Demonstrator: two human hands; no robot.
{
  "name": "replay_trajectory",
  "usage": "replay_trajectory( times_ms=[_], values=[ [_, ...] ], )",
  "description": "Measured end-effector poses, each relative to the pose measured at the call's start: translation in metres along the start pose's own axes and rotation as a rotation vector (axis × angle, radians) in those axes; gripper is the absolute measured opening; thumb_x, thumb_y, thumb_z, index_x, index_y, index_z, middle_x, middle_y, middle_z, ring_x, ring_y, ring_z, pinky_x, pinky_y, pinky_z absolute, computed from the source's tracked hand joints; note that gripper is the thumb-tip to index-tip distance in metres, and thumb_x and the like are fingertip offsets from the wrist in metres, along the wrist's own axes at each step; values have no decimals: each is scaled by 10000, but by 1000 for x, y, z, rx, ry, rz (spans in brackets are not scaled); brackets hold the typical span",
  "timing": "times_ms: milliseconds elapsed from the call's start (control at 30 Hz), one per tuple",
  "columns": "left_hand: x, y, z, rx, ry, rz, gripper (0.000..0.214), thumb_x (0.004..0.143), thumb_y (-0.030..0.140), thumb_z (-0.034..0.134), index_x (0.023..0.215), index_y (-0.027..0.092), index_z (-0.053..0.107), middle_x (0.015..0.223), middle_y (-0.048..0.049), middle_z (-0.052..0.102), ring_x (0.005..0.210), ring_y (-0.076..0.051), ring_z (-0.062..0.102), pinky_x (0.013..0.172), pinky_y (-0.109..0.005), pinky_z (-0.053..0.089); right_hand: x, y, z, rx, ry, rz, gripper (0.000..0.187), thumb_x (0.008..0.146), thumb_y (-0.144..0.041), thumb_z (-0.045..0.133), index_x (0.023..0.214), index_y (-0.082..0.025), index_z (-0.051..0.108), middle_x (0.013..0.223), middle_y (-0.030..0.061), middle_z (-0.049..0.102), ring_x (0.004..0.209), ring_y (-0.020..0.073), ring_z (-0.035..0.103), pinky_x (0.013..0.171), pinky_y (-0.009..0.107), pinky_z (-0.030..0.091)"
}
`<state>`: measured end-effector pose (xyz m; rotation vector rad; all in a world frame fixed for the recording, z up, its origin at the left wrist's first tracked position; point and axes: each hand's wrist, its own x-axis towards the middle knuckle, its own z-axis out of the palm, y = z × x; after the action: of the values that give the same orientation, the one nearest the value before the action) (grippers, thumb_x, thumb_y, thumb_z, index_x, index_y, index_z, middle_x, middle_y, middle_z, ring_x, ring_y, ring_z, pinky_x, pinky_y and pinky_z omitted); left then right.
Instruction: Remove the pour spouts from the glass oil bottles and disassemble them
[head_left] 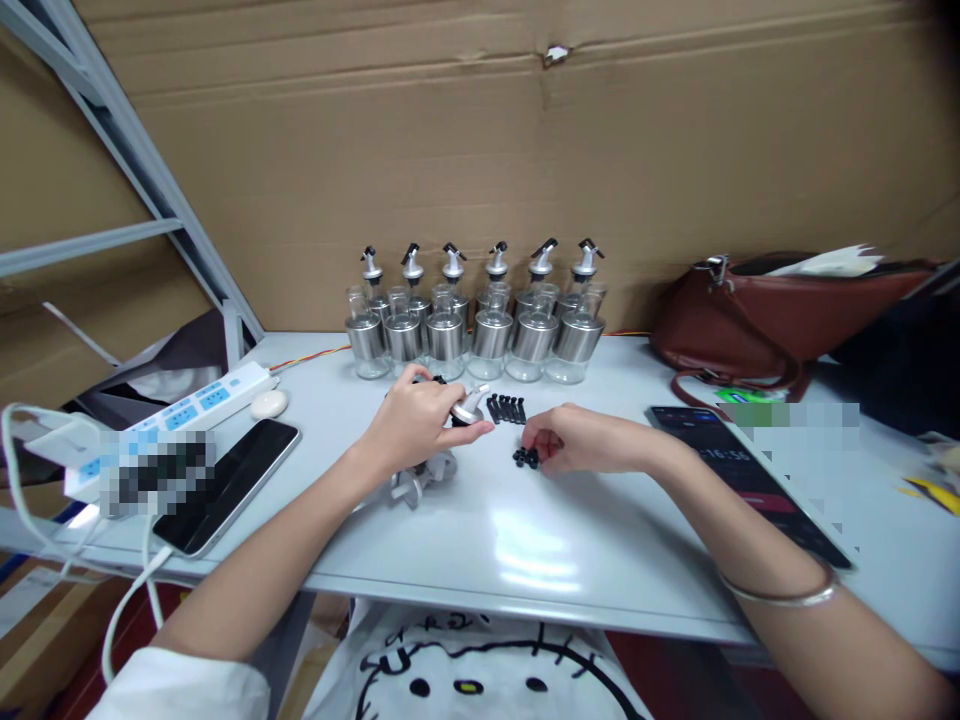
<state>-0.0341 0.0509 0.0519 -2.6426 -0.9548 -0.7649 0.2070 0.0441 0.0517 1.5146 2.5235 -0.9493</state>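
Observation:
My left hand [420,418] is closed around a silver pour spout [469,405], its nozzle pointing to the right. Below that hand lie several more silver spout parts [420,480], partly covered by it. My right hand [574,438] reaches down with curled fingers to a small pile of black caps [525,457]; its fingertips are partly hidden, so I cannot make out what is in them. Between the hands, a row of small black levers [508,409] lies on the table. Behind stand glass bottles with steel sleeves [493,333], the front row without spouts, the back row topped with spouts [497,260].
On the left are a power strip [202,400], a white round case [269,404] and a phone [229,485] with cables. To the right lie a large phone [739,470] and a brown leather bag [750,310]. A cardboard wall [450,150] closes off the back.

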Motion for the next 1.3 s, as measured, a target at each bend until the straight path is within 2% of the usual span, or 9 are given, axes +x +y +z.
replay_trajectory(
  times_ms=[300, 433, 600, 933, 1100, 1300],
  values=[
    [-1, -1, 1, 17, 36, 21, 535, 913, 600, 332, 634, 172, 491, 485, 42, 521, 461, -104, 418, 755, -300, 414, 4, 4, 5, -14, 64, -58, 185, 691, -134, 598, 874, -166, 604, 751, 5, 600, 645, 134, 522, 571, 230, 388],
    [-1, -1, 2, 16, 44, 26, 530, 914, 596, 337, 634, 172, 490, 483, 42, 518, 459, -104, 415, 745, -300, 415, 1, 2, 4, -43, 79, -88, 291, 667, -108, 617, 953, -159, 620, 811, 22, 586, 700, 151, 528, 622, 247, 413],
    [-1, -1, 2, -5, 29, 24, 511, 904, 592, 371, 641, 173, 498, 485, 45, 519, 466, -106, 429, 748, -300, 414, -1, -6, 2, -25, 47, -237, 433, 657, -22, 581, 1055, -180, 645, 1026, 59, 555, 825, 155, 540, 770, 269, 444],
    [-1, 0, 4, -24, 28, 44, 496, 897, 581, 398, 634, 172, 498, 480, 48, 513, 459, -103, 418, 733, -296, 408, 3, -9, 4, 12, 44, -170, 337, 666, -17, 559, 938, -150, 708, 909, 50, 605, 764, 148, 547, 733, 262, 446],
    [-1, 0, 3, -31, 17, 44, 495, 894, 583, 404, 641, 171, 506, 487, 47, 515, 463, -105, 420, 731, -297, 404, 2, -12, 3, 30, 47, -134, 299, 661, -63, 634, 939, -142, 712, 885, 47, 607, 751, 149, 543, 717, 258, 444],
    [-1, -1, 3, -44, -11, 26, 490, 888, 588, 412, 643, 175, 511, 493, 46, 519, 463, -108, 434, 732, -304, 405, 2, -10, 5, 68, 44, -185, 262, 670, -124, 676, 924, -169, 717, 904, 39, 597, 764, 147, 543, 731, 260, 448]
  ],
)
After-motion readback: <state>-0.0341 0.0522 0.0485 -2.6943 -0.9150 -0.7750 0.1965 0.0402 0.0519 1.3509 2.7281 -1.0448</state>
